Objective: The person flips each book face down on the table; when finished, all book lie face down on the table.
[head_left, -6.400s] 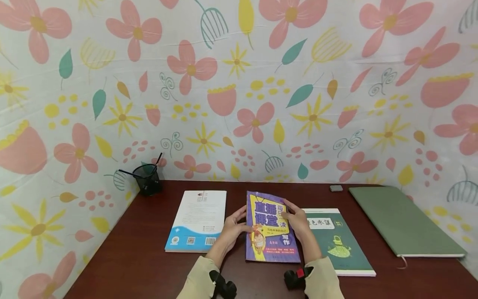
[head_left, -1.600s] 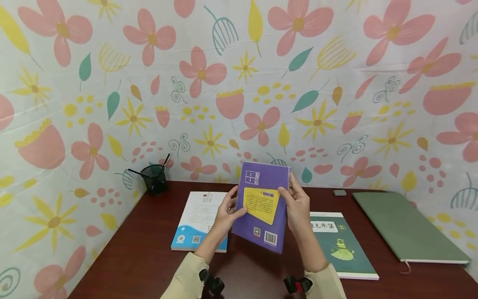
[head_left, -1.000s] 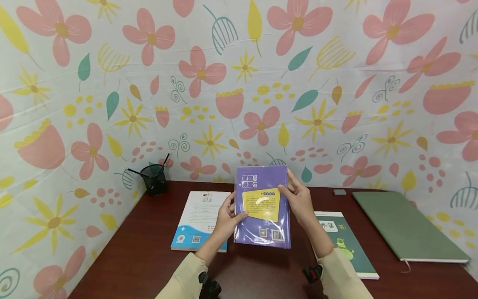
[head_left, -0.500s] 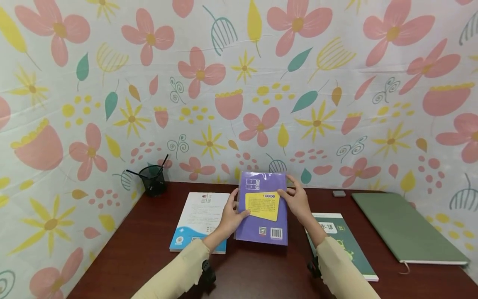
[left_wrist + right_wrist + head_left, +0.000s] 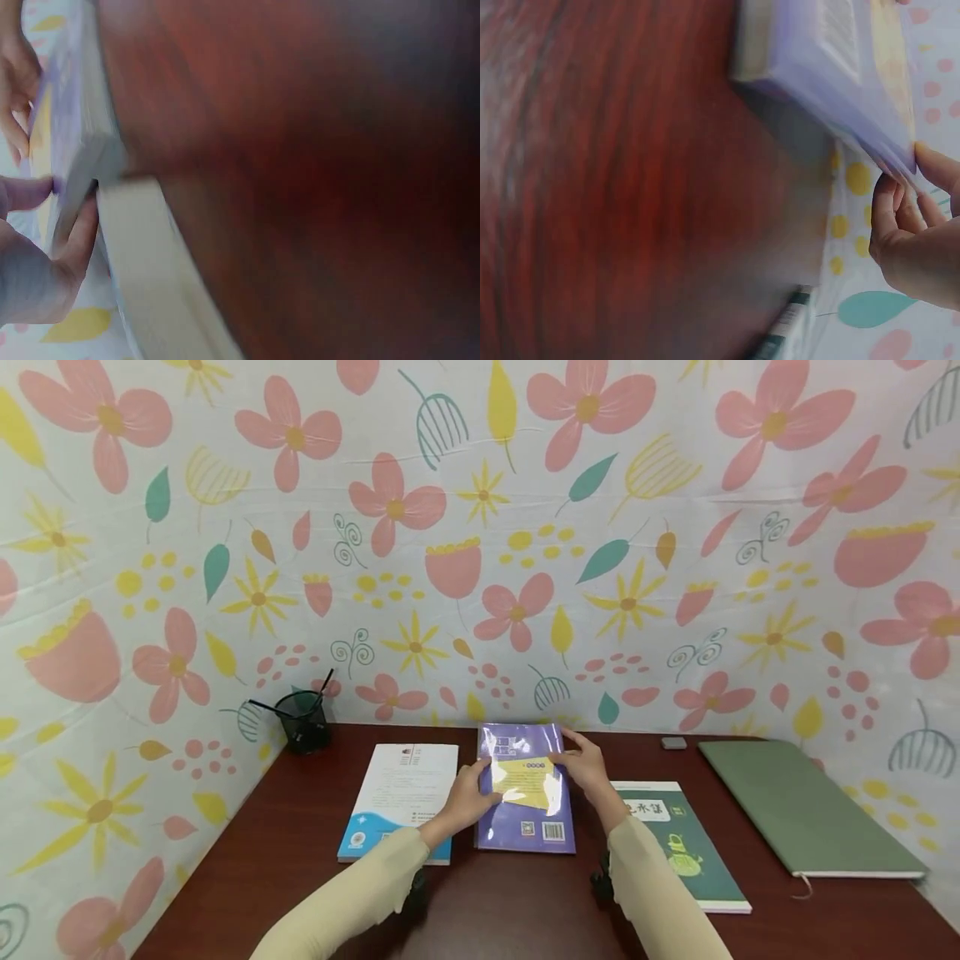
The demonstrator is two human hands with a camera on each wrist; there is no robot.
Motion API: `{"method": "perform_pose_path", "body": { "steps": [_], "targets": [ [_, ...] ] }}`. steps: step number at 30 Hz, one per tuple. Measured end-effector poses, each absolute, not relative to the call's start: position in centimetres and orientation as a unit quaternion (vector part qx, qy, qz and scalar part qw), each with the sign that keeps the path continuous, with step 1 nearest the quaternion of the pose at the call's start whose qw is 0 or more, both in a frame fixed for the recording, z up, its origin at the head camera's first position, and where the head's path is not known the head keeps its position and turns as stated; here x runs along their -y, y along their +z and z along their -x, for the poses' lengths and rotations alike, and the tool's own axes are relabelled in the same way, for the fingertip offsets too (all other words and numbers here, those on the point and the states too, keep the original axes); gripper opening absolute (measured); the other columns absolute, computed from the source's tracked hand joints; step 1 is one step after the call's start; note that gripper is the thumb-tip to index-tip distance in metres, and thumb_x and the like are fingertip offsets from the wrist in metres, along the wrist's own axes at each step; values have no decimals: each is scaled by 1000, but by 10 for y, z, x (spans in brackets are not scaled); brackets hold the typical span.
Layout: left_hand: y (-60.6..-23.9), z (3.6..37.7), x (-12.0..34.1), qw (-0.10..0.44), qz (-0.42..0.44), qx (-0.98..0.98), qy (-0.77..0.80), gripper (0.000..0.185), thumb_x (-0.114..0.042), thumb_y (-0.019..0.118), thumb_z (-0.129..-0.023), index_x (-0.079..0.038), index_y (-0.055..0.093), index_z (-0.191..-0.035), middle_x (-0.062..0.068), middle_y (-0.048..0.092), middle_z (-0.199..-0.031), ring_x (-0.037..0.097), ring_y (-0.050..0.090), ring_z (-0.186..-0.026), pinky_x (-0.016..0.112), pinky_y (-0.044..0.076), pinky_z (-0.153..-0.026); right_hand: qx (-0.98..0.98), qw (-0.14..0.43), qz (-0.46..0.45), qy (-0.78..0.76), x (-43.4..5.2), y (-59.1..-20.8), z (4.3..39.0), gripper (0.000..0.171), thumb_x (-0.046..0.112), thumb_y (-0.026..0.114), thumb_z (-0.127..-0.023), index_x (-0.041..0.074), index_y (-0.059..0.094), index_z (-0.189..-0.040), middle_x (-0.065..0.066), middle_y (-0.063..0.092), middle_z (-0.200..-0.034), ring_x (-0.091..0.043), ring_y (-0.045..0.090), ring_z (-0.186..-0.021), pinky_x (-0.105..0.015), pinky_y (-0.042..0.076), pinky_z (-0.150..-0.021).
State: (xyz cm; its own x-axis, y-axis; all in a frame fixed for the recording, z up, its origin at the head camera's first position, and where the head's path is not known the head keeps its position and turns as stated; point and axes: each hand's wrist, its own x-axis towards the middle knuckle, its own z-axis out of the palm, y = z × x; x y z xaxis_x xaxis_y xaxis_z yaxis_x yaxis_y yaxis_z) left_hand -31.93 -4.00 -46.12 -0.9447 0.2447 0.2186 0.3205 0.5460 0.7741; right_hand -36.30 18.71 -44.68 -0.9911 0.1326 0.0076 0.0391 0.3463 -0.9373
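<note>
A purple book (image 5: 525, 827) lies back cover up, low over the middle of the table, its yellow panel and barcode showing. My left hand (image 5: 467, 795) grips its left edge, thumb on the cover and fingers at the side. At the upper right edge my right hand (image 5: 585, 768) pinches it, thumb on top. Both wrist views are blurred; in the right one the book's corner (image 5: 810, 82) stands above the tabletop with a shadow under it. In the left one the thumb presses the cover and a finger curls under the pages (image 5: 94, 90).
A white and blue book (image 5: 408, 785) lies just left of the purple one. To the right are a green-covered book (image 5: 686, 852) and a large green notebook (image 5: 810, 810). A black mesh pen cup (image 5: 303, 727) and a small grey block (image 5: 673, 743) stand near the flowered backdrop.
Over the last several seconds the purple book was turned from front cover to back cover. Since then both hands have lowered it toward the table and laid it flatter.
</note>
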Motion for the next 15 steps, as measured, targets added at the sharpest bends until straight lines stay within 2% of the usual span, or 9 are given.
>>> {"method": "perform_pose_path", "body": {
  "steps": [2, 5, 8, 12, 15],
  "targets": [
    [-461, 323, 39, 24, 161, 881, -445, 69, -7, 73, -81, 9, 43, -141, 32, 49, -132, 39, 54, -115, 50, 46, -100, 826, 34, 61, 559, -188, -452, 366, 65, 12, 68, -89, 8, 42, -148, -26, 65, -122, -25, 67, -97, -34, 54, -88],
    [-462, 325, 38, -14, 157, 880, -447, 68, -6, 73, -82, 11, 43, -141, 36, 41, -141, 45, 46, -128, 52, 43, -104, 843, 9, 62, 535, -191, -460, 368, 66, 13, 68, -90, 8, 39, -150, -28, 57, -132, -38, 59, -118, -47, 47, -102],
    [-464, 324, 38, -35, 147, 880, -450, 66, -5, 73, -83, 12, 44, -140, 36, 38, -142, 45, 43, -130, 52, 43, -104, 852, -12, 56, 520, -192, -466, 369, 67, 13, 67, -91, 5, 37, -150, -28, 52, -138, -41, 53, -125, -50, 44, -106],
    [-467, 324, 39, -26, 129, 883, -451, 64, -4, 73, -81, 11, 47, -137, 37, 39, -139, 46, 42, -127, 56, 41, -104, 854, -18, 49, 518, -189, -472, 370, 64, 9, 67, -90, -1, 40, -147, -30, 51, -138, -42, 52, -125, -50, 44, -105],
    [-469, 323, 40, -22, 122, 882, -455, 63, -4, 73, -79, 12, 49, -136, 41, 34, -139, 50, 35, -129, 59, 36, -106, 858, -17, 47, 511, -186, -476, 369, 61, 7, 67, -89, -4, 43, -144, -30, 50, -139, -43, 50, -126, -51, 44, -105]
  ]
}}
